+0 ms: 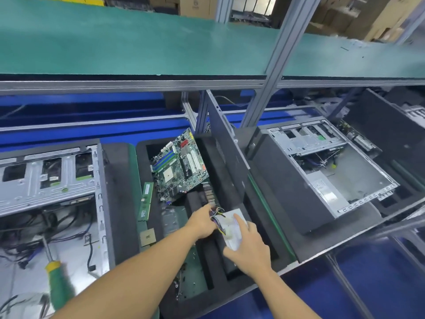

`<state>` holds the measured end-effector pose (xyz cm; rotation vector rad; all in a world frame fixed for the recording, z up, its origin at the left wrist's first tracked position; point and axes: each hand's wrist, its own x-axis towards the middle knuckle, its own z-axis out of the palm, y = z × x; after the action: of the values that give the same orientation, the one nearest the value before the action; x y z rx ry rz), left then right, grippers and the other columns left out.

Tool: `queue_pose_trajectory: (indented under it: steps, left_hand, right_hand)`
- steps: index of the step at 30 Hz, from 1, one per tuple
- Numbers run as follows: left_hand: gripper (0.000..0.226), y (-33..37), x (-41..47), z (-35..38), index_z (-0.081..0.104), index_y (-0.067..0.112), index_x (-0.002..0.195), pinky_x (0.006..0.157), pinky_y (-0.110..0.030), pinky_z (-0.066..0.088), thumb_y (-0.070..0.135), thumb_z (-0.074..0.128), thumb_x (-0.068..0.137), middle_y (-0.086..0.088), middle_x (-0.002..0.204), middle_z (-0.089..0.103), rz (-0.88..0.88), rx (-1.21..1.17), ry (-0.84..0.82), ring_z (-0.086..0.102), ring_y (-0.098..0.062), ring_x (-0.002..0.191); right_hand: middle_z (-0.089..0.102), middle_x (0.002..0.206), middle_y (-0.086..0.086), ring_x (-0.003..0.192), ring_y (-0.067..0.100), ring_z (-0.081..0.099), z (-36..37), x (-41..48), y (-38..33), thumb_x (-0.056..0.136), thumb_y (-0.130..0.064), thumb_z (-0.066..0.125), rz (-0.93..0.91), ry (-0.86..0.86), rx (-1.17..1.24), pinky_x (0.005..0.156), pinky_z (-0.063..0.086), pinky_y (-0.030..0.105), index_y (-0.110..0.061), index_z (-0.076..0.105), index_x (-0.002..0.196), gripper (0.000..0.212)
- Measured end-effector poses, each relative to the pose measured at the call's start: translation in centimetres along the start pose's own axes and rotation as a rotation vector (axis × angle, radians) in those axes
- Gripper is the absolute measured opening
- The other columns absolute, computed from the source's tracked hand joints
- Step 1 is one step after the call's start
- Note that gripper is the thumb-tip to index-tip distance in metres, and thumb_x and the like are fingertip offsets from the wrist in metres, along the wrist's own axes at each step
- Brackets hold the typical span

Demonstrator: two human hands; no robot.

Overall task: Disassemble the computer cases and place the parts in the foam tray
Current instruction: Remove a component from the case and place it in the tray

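1. Head view, far left: a grey sheet-metal computer case (pixel 46 180) lies open on the bench with loose black cables inside. A screwdriver with a green and yellow handle (pixel 56 279) rests in it, kept within reach for further screws, I judge.
2. Next comes the black foam tray (pixel 213 265) with cut-out pockets. A long green memory stick (pixel 145 201) lies along its left side, and a small square gold-toned processor chip (pixel 147 237) sits on the same side, nearer the person. A green printed motherboard (pixel 181 166) leans tilted at the far end, not flat in a recess.
3. Of the two hands, the left hand (pixel 202 223) pinches a bundle of coloured wires (pixel 218 217) between curled fingers, apparently gathering it so it does not snag.
4. Those wires run from a silver-white boxy power supply (pixel 233 236), held low over a long pocket in the tray's right half. Whether it touches the foam I cannot tell.
5. The right hand (pixel 250 247) holds that power supply, thumb at the near edge and fingers laid across the top, steering it.
6. A flat black side panel (pixel 227 143) stands on edge just right of the tray. Beyond it a second grey metal computer case (pixel 333 171) lies open and largely gutted.
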<state>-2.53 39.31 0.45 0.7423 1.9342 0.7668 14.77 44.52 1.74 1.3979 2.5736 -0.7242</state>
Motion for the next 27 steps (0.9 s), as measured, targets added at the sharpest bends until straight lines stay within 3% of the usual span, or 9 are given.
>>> queue_pose_trajectory:
  steps: [4, 8, 10, 13, 16, 19, 22, 24, 27]
  left_hand:
    - [0.075, 1.5, -1.4, -2.6, 0.019, 0.015, 0.157, 0.08, -0.032, 0.049, 0.009, 0.053, 0.091, -0.017, 0.134, 0.057, -0.036, 0.239, -0.005, 0.059, -0.032, 0.11]
    - [0.054, 3.2, -5.1, -6.7, 0.045, 0.011, 0.146, 0.094, -0.031, 0.048, 0.014, 0.053, 0.092, -0.011, 0.139, 0.055, 0.047, 0.377, -0.062, 0.055, -0.028, 0.121]
    - [0.036, 3.8, -7.6, -9.0, 0.063, 0.015, 0.129, 0.084, -0.025, 0.05, 0.016, 0.052, 0.094, -0.005, 0.126, 0.066, 0.139, 0.338, -0.116, 0.063, -0.025, 0.109]
    - [0.021, 2.9, -12.4, -14.0, 0.066, 0.015, 0.105, 0.056, -0.022, 0.051, 0.013, 0.047, 0.099, 0.0, 0.089, 0.076, 0.207, 0.134, -0.256, 0.074, -0.023, 0.075]
    - [0.019, -1.1, -16.8, -20.7, 0.069, 0.016, 0.1, 0.044, -0.026, 0.049, 0.021, 0.051, 0.098, 0.001, 0.065, 0.071, 0.217, 0.267, -0.094, 0.063, -0.019, 0.049]
    - [0.023, -8.2, -20.5, -26.7, 0.07, 0.016, 0.099, 0.074, -0.036, 0.055, 0.033, 0.055, 0.097, -0.004, 0.093, 0.074, 0.08, 0.628, 0.157, 0.065, -0.023, 0.079]
    - [0.013, -16.2, -24.1, -30.2, 0.064, 0.029, 0.094, 0.076, -0.033, 0.049, 0.032, 0.051, 0.093, 0.004, 0.106, 0.069, -0.053, 0.832, 0.394, 0.06, -0.019, 0.089]
    - [0.021, -21.1, -26.4, -31.6, 0.069, 0.027, 0.104, 0.084, -0.034, 0.045, 0.029, 0.052, 0.092, 0.006, 0.114, 0.065, -0.052, 0.927, 0.589, 0.06, -0.02, 0.102]
    - [0.025, -26.4, -29.1, -32.2, 0.071, 0.024, 0.109, 0.097, -0.042, 0.035, 0.024, 0.064, 0.085, 0.002, 0.131, 0.054, -0.014, 0.906, 0.805, 0.052, -0.022, 0.119]
  right_hand:
    - [0.032, 0.137, -0.005, 0.108, 0.017, 0.044, 2.0, 0.1, 1.0, 0.064, -0.055, 0.053, -0.031, 0.006, -0.078, 0.081, 0.043, 0.029, -0.044, 0.019, 0.147, 0.09]
    - [0.02, 0.154, 0.007, 0.135, 0.028, 0.032, 2.3, 0.5, 0.8, 0.08, -0.066, 0.056, 0.006, -0.004, -0.191, 0.107, 0.037, 0.038, -0.038, 0.014, 0.154, 0.09]
    - [0.016, 0.158, 0.012, 0.142, 0.034, 0.025, 1.3, 0.4, -1.1, 0.086, -0.06, 0.06, 0.046, 0.046, -0.153, 0.112, 0.032, 0.044, -0.03, 0.031, 0.151, 0.077]
    - [0.053, 0.131, 0.005, 0.118, 0.03, 0.05, -0.7, -0.6, -6.3, 0.091, -0.023, 0.066, -0.17, 0.262, 0.242, 0.091, 0.043, 0.032, -0.029, 0.061, 0.117, 0.027]
    - [0.066, 0.071, -0.001, 0.066, 0.016, 0.06, -3.0, -3.0, -14.6, 0.092, -0.011, 0.058, -0.372, 0.261, 0.553, 0.058, 0.041, 0.016, -0.038, 0.06, 0.084, 0.028]
    - [0.063, 0.064, 0.007, 0.056, 0.02, 0.054, -2.8, -5.1, -22.9, 0.093, -0.013, 0.056, -0.584, 0.085, 0.527, 0.054, 0.042, 0.028, -0.034, 0.062, 0.082, 0.025]
    - [0.064, 0.074, -0.005, 0.066, 0.017, 0.059, 0.0, -6.2, -29.5, 0.094, -0.023, 0.054, -0.689, -0.277, 0.17, 0.059, 0.046, 0.022, -0.035, 0.063, 0.093, 0.015]
    - [0.067, 0.093, -0.003, 0.076, 0.022, 0.063, 3.1, -6.3, -32.8, 0.093, -0.024, 0.049, -0.661, -0.515, -0.186, 0.063, 0.051, 0.027, -0.027, 0.061, 0.111, 0.021]
    - [0.073, 0.102, 0.018, 0.067, 0.029, 0.064, 8.1, -6.5, -35.7, 0.097, -0.016, 0.048, -0.485, -0.756, -0.377, 0.06, 0.058, 0.037, -0.004, 0.061, 0.119, 0.028]
